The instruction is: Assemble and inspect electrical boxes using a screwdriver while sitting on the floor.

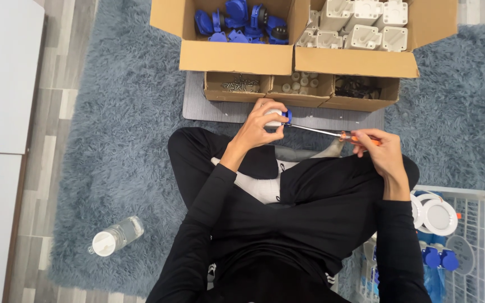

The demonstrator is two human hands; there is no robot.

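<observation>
Your left hand (pixel 256 128) is wrapped closed around a small white-and-blue fitting (pixel 279 116), held above your crossed legs just in front of the row of small trays. Your right hand (pixel 380 150) pinches the orange handle of a screwdriver (pixel 332 133), whose thin metal shaft runs level to the fitting's blue end. The fitting looks like rigid moulded plastic, light and smooth, so it may twist in the palm; judge the grip best taken around its white body, leaving the blue end free. The screwdriver is stiff and slim; hold it at the handle only.

Count: one fitting in hand, one screwdriver, two large cardboard boxes, one of blue parts (pixel 237 19) and one of white parts (pixel 360 25), each holding too many to count. Three small trays (pixel 301 90) sit before them. One clear bottle (pixel 114 236) lies on the grey rug (pixel 119 140). One wire basket (pixel 472 252) stands at your right
</observation>
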